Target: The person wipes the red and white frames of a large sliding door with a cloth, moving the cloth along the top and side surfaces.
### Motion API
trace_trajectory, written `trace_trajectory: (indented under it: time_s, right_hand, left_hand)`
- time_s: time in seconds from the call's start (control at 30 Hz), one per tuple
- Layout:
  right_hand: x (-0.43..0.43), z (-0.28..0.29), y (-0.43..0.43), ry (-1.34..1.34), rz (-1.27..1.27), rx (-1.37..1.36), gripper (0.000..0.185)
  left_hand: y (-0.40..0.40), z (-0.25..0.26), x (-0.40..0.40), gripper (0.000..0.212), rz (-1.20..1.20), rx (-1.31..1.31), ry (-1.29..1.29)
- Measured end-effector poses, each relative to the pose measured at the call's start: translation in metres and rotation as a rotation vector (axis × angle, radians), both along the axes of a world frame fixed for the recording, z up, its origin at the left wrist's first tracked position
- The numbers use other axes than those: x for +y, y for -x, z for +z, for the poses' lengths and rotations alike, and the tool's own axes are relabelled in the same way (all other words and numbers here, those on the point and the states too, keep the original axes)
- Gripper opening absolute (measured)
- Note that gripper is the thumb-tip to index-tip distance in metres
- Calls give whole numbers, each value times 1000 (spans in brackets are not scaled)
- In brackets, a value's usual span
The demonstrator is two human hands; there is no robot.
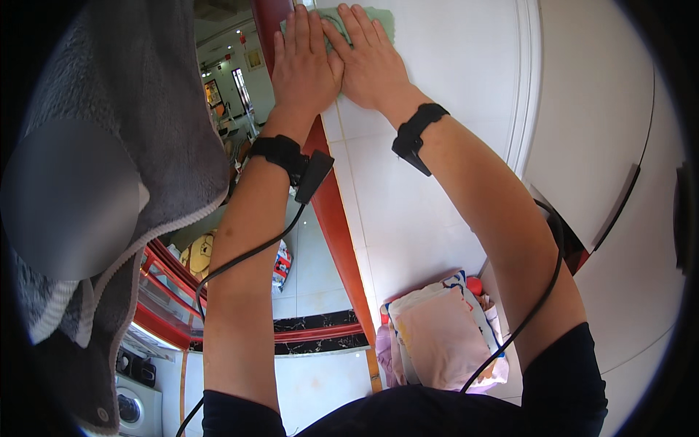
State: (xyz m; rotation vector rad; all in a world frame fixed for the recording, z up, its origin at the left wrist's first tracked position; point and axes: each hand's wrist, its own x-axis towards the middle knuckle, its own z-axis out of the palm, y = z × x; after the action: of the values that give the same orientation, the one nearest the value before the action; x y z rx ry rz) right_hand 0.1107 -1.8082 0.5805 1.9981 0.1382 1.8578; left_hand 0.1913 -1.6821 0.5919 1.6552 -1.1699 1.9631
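Both of my hands lie flat, side by side, on a thin green cloth at the top of the view. The cloth is spread against a white tiled wall surface, beside a red door frame. My left hand is nearest the frame, its fingers pointing up and slightly apart. Touching its thumb side, my right hand presses on the cloth with fingers spread. Much of the cloth is hidden beneath them. Each wrist wears a black strap with a device and a cable.
A grey fleece item with pale ribbed edging hangs at the left, partly blurred. Folded fabric is stacked below my right arm. White cabinet panels stand on the right. A washing machine shows lower left, and a room lies beyond the doorway.
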Motion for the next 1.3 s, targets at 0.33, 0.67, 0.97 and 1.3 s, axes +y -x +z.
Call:
trace_trajectory:
  time_s: [0.33,0.67,0.97,1.3]
  right_hand:
    - [1,-91,5,-61,103,94,54]
    - [-9,-33,-7,46,53,19,56]
    - [1,-58,4,-25,140,75,54]
    - [-14,-43,-3,64,71,32,56]
  left_hand:
    - [11,-104,3,72,4,217,-56]
    - [3,-40,-3,76,90,53,30]
    - [8,-70,0,71,108,123,3]
    - [10,-47,-1,66,81,71,-13]
